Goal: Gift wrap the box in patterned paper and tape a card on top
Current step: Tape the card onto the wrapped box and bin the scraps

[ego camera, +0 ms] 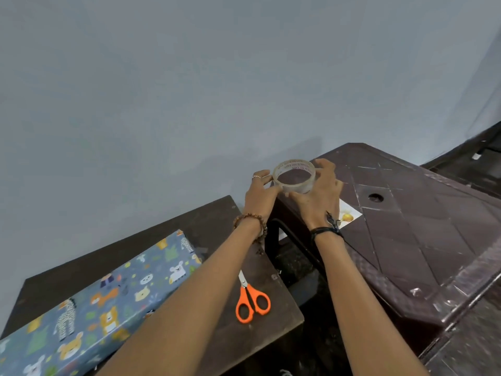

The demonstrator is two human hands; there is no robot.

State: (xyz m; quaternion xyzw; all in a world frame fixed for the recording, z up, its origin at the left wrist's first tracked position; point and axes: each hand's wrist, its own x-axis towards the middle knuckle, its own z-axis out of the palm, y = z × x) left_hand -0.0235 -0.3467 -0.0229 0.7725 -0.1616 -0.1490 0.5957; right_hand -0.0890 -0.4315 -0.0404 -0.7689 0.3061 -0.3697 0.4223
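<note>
far left, the box (pixel 89 302) sits on the dark worktop (pixel 206 226), already covered in blue animal-print paper, so wrapping looks done & only the card step seems left. its long axis runs from near-left, by the frame's lower left corner, up & away to the right, far end pointing toward the hands. lies flat on a broad face, prob. parked there so the top is free for the card.

next right, orange-handled scissors (pixel 250 301) lie on the same worktop, blades pointing away, just beside the left forearm, handy for cutting tape.

above that, left hand (pixel 261 194) pinches the near-left rim of the clear tape roll (pixel 294 176), fingers curled on it. right hand (pixel 322 191) cups the roll's right side, thumb on the near face. both hands narrow, holding the roll, which is up off the surface w/ its hole facing up toward the camera. my guess: hunting for the tape's loose end.

further right, the card (pixel 348 214) lies flat on the brown plastic stool (pixel 423 226), partly hidden by the right wrist, well apart from the box, waiting its turn.
</note>
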